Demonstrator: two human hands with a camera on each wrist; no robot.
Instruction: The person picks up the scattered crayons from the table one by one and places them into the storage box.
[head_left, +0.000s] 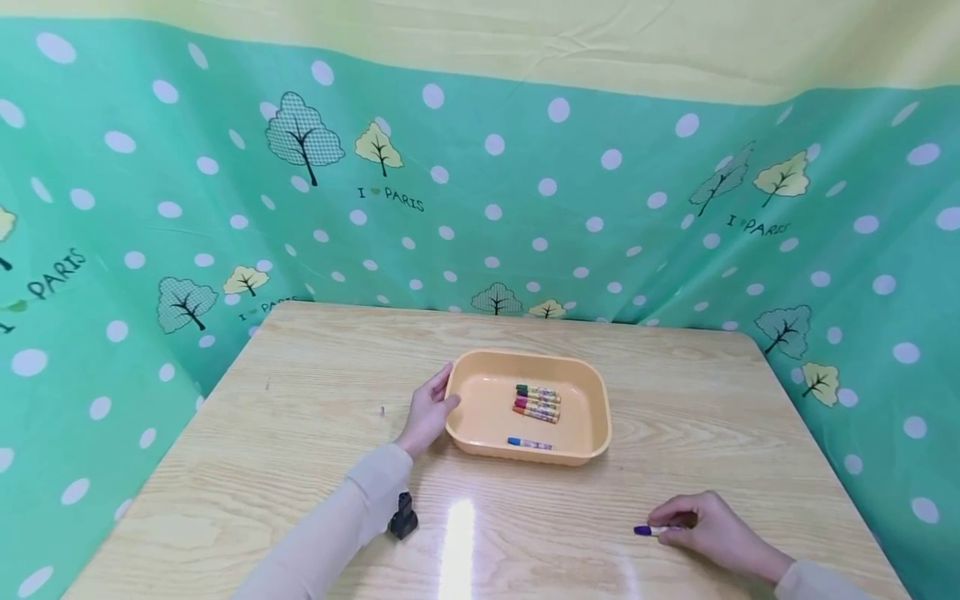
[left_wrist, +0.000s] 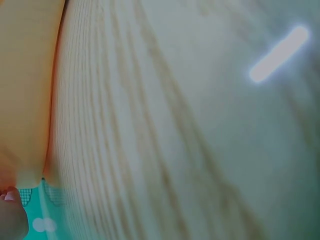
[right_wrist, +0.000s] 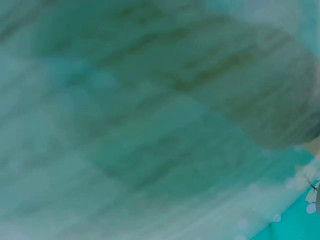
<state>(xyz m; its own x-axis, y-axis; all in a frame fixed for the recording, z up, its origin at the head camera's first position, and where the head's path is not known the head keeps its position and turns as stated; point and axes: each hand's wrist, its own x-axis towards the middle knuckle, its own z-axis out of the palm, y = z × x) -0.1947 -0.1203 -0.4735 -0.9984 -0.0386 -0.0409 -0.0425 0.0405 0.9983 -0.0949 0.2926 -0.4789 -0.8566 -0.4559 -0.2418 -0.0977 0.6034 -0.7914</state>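
Observation:
A shallow peach plastic tray [head_left: 483,400] stands near the middle of the table. My left hand [head_left: 426,417] holds its left rim, thumb at the inner side and fingers outside. In the left wrist view the tray's wall [left_wrist: 25,90] fills the left edge, above part of a fingertip [left_wrist: 12,220]. Inside the tray, several crayons [head_left: 537,403] with green, pink, red and orange tips lie side by side. A blue crayon [head_left: 531,443] lies apart, nearer the front. At the front right, my right hand [head_left: 708,529] pinches a purple crayon [head_left: 643,530] low over the table.
A small black object [head_left: 403,518] is by the left sleeve. The wooden table [head_left: 300,400] reaches back to a green dotted curtain [head_left: 517,192], which also hangs at both sides. The right wrist view is mostly blurred tabletop [right_wrist: 125,125].

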